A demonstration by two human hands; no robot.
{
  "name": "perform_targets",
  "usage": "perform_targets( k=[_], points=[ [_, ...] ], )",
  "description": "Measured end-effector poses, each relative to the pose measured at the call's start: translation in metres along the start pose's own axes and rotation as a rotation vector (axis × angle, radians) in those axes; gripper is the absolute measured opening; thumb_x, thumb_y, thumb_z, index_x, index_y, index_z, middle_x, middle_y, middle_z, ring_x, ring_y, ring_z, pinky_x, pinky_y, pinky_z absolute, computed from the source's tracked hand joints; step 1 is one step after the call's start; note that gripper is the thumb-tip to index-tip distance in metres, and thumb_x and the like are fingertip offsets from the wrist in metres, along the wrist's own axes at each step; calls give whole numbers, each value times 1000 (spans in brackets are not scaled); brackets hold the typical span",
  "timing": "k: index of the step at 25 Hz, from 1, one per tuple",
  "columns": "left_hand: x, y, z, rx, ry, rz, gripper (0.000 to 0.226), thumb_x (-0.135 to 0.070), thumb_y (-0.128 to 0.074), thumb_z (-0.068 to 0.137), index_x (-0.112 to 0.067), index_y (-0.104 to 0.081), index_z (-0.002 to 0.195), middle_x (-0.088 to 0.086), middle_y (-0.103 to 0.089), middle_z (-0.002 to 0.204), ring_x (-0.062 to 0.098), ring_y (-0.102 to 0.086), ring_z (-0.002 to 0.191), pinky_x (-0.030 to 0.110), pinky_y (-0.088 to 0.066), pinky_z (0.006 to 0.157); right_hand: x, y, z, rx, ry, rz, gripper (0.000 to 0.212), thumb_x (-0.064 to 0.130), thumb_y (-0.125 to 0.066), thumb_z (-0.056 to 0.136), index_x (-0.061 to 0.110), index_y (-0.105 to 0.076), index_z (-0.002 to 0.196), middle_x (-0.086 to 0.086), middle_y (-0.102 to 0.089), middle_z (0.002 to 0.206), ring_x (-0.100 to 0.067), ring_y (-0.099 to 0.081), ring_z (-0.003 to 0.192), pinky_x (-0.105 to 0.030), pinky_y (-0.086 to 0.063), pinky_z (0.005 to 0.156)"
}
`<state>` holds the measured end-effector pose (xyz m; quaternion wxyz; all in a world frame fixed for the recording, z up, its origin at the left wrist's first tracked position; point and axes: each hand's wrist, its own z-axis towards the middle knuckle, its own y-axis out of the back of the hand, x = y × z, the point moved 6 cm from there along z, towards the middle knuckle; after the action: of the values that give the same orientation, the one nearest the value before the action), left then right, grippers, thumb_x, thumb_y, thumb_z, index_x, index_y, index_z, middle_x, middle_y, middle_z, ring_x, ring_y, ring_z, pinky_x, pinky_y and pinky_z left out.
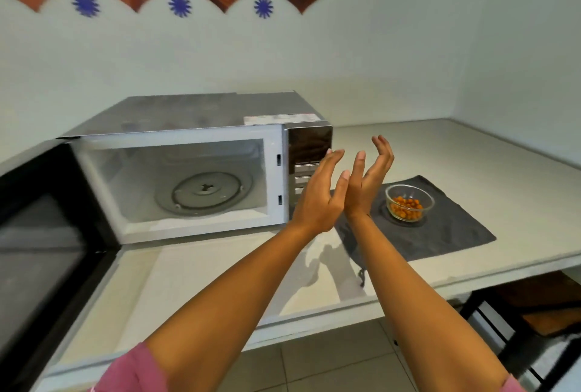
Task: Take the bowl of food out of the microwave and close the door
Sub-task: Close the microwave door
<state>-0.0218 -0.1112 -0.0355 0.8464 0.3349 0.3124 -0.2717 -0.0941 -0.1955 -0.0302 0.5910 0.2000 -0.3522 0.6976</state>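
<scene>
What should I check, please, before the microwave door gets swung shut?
1. Glass bowl of food out of the microwave, resting on the grey cloth: ok.
2. Cavity empty apart from the turntable: ok.
3. Left hand empty and open: ok.
4. Right hand empty and open: ok.
5. Microwave door closed: not ok, it stands wide open at the left.
6. Door's swing path free of objects: ok on the visible countertop.

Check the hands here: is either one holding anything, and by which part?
Nothing is held. The left hand and right hand are open and empty; the bowl sits on the cloth.
</scene>
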Motion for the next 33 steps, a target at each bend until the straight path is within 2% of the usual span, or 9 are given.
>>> perform_targets(
  k=[6, 11, 14, 19, 22, 24, 27, 30, 33],
  points=[
    [-11, 93, -23, -224, -16, 163, 58, -45, -38, 100, -27, -21, 153, -6, -26, 159, 12, -22, 146, 42, -26, 118, 46, -69, -38, 242, 123, 100, 46, 32, -48, 97, 8, -47, 136, -9, -43, 146, -13, -42, 136, -29, -40, 110],
    [-19, 172, -50, -630, 219, 331, 62, -39, -42, 98, -20, -21, 153, 3, -25, 160, 25, -16, 148, 37, -6, 119, 82, -117, -79, 371, 160, 208, 46, 32, -47, 99, 10, -45, 139, -7, -42, 149, -14, -40, 139, -26, -35, 114],
    [-29, 216, -68, -722, 270, 502, 64, -28, -48, 95, -9, -23, 151, 9, -30, 156, 24, -18, 148, 38, -2, 122, 103, -139, -101, 424, 180, 233, 45, 33, -44, 99, 10, -47, 138, -7, -45, 147, -15, -40, 139, -28, -32, 115],
    [-43, 267, -99, -649, 499, 872, 76, -26, -49, 88, 0, -16, 152, 16, -18, 160, 29, -5, 150, 43, 3, 122, 146, -176, -140, 567, 178, 314, 44, 27, -44, 100, 5, -48, 137, -13, -48, 143, -20, -43, 136, -20, -32, 113],
    [-52, 289, -113, -400, 695, 1369, 79, -35, -40, 92, 5, -7, 151, 25, -8, 160, 37, 2, 148, 47, 7, 120, 172, -198, -166, 685, 173, 363, 43, 27, -40, 101, 5, -51, 136, -13, -50, 141, -22, -46, 134, -17, -33, 111],
    [-56, 309, -125, -287, 853, 1549, 83, -39, -38, 93, 9, -3, 150, 29, -7, 158, 42, 1, 147, 50, 8, 119, 184, -211, -183, 762, 160, 374, 45, 32, -36, 102, 6, -54, 134, -11, -53, 139, -17, -47, 131, -13, -33, 109],
    [-63, 338, -143, -230, 1031, 1628, 86, -41, -42, 92, 14, -5, 147, 34, -12, 155, 50, -5, 144, 58, 6, 117, 202, -229, -210, 886, 163, 396, 46, 35, -31, 103, 9, -57, 132, -7, -57, 134, -7, -50, 124, -21, -39, 107],
    [-65, 355, -161, -206, 1146, 1633, 86, -42, -48, 93, 11, -10, 148, 32, -14, 156, 50, -10, 144, 61, 3, 116, 218, -250, -240, 1068, 180, 408, 48, 38, -29, 104, 12, -57, 134, -4, -57, 136, -11, -51, 128, -26, -39, 109],
    [-73, 363, -167, -184, 1158, 1610, 72, -36, -41, 98, 9, -17, 149, 30, -22, 155, 46, -19, 143, 60, -3, 117, 230, -263, -258, 1198, 212, 471, 48, 42, -28, 104, 17, -60, 131, 1, -60, 132, -8, -54, 125, -24, -41, 107]
  ],
)
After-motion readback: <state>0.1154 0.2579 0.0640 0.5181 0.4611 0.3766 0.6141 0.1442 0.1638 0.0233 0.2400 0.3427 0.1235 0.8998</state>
